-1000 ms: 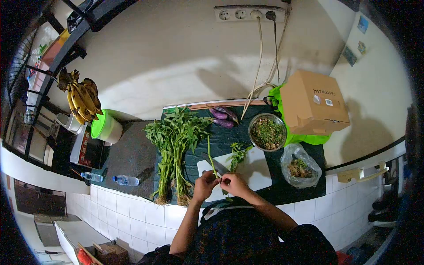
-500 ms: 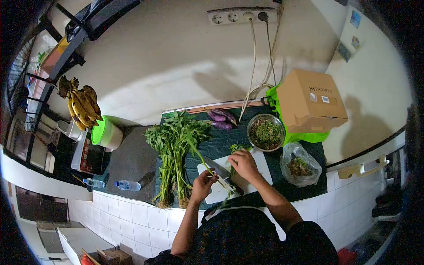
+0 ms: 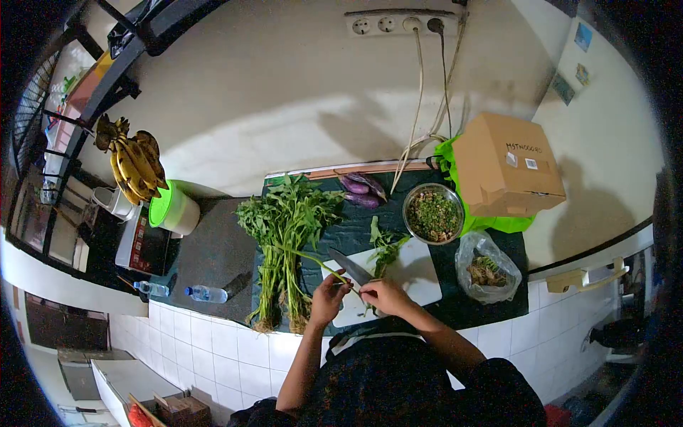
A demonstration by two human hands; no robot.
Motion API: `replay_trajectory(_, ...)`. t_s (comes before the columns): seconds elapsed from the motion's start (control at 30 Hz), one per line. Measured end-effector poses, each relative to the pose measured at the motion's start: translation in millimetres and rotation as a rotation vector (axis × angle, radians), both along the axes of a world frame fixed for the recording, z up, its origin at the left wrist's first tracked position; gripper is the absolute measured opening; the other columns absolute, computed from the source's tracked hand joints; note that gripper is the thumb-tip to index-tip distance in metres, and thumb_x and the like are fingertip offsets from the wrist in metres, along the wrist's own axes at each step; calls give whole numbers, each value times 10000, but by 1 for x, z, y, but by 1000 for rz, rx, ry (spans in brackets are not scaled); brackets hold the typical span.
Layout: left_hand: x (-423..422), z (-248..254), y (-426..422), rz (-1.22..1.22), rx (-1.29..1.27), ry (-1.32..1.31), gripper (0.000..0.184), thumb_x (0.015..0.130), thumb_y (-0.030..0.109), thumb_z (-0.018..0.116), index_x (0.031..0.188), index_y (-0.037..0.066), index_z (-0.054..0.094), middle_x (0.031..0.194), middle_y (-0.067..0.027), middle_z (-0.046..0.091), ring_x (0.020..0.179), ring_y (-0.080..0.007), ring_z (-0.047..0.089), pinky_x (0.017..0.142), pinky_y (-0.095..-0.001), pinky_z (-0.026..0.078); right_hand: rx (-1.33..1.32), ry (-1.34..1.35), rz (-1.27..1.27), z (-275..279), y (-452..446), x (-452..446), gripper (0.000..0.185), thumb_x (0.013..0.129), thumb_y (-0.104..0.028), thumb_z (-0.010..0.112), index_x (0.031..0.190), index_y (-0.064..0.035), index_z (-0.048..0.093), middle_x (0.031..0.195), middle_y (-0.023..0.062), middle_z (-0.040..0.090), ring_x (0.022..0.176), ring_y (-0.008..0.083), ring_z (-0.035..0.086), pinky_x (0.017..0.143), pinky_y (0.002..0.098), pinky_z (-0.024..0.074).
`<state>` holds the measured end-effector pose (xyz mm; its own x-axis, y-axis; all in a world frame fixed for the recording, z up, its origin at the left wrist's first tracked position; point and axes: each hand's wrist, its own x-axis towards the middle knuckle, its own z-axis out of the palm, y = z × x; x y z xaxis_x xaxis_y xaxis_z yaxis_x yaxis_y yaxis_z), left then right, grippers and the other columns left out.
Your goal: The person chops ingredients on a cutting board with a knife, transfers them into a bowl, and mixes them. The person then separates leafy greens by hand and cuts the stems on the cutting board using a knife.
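Note:
My left hand [image 3: 328, 298] is closed on a long green vegetable stem [image 3: 313, 260], which slants from upper left down between my hands. The fingers of my right hand [image 3: 385, 296] are pinched at the stem's lower end, over the white cutting board [image 3: 421, 274]. A knife [image 3: 349, 266] lies on the board, its blade pointing up and left; its handle is hidden by my right hand. Plucked leafy greens [image 3: 388, 250] rest on the board's upper part, beyond the knife. Left of the board are bundles of leafy greens with roots [image 3: 288, 235].
Purple eggplants [image 3: 363, 191] lie by the wall. A metal bowl of chopped greens [image 3: 433, 215], a plastic bag of trimmings [image 3: 487, 269] and a cardboard box [image 3: 509, 165] stand right. Left are water bottles [image 3: 206, 294], a green-lidded bucket [image 3: 175, 210] and hanging bananas [image 3: 134, 165].
My right hand has moved down and left, from the leafy greens on the board to the stem's end. The held stem now tilts further left. The view has shifted slightly.

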<state>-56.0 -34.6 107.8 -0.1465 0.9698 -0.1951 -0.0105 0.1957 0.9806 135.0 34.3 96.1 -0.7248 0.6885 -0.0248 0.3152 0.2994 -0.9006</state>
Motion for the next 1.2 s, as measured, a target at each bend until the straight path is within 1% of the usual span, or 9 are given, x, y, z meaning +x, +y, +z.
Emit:
replay_trajectory(0.1,2,5,1,-57,-47,132,429,891,69,651,1289,-4,508,978,-96,692,912,-149,665,781,-269,512,-56,35,-111,7,-3,-2,159,819,-153,672,914,-26,686,804,134,687,721,268,680,648,352,517)
replay_trajectory(0.27,8,31,5,-107,-81,357,383,864,99,694,1213,-7,576,922,-109,712,821,-147,687,713,-273,528,155,57,-150,19,-3,-5,170,757,-179,692,825,-26,664,772,132,657,711,311,651,634,397,506)
replay_trajectory(0.4,3,11,2,-103,-71,242,385,858,113,705,1203,-7,583,924,-105,711,813,-141,685,710,-272,527,170,45,-166,19,-8,-9,157,737,-177,697,777,-32,653,760,130,652,693,325,645,625,400,505)
replay_trajectory(0.5,5,15,3,-124,-72,254,379,855,117,708,1193,-9,589,923,-98,706,807,-140,682,712,-273,527,219,-29,-187,15,-13,-12,130,740,-162,700,787,-46,669,740,96,663,669,259,666,601,356,512)
replay_trajectory(0.73,3,1,4,-113,-51,231,355,859,71,685,1186,-17,581,945,-103,702,872,-151,676,762,-284,526,-143,-38,-397,-13,-3,-4,165,752,-179,708,815,-27,697,710,103,688,657,223,685,617,319,515)
replay_trajectory(0.97,-1,-11,2,-41,-61,2,406,874,12,633,1259,-9,505,985,-130,692,913,-184,670,800,-301,538,171,-123,-416,6,46,10,166,802,-142,689,924,-29,697,862,112,678,807,294,648,730,371,505)
replay_trajectory(1.03,-1,-13,3,-31,-40,-105,444,880,-5,615,1298,3,465,1030,-137,676,935,-190,661,798,-297,537,687,-94,-443,31,53,8,249,813,-141,679,1037,-34,663,966,123,664,887,328,617,815,385,484)
replay_trajectory(1.13,-3,-10,4,-29,-50,-95,442,878,-9,613,1294,-4,464,1025,-137,669,938,-193,656,799,-300,539,600,0,-324,26,50,3,306,841,-150,659,1123,-37,624,1060,136,642,969,340,598,876,416,461)
replay_trajectory(1.2,-4,-9,6,-41,-66,-77,437,891,-1,604,1302,1,457,1045,-130,654,971,-201,643,830,-321,539,437,27,-212,11,38,2,295,846,-175,665,1101,-31,635,1000,129,667,922,321,629,828,401,489)
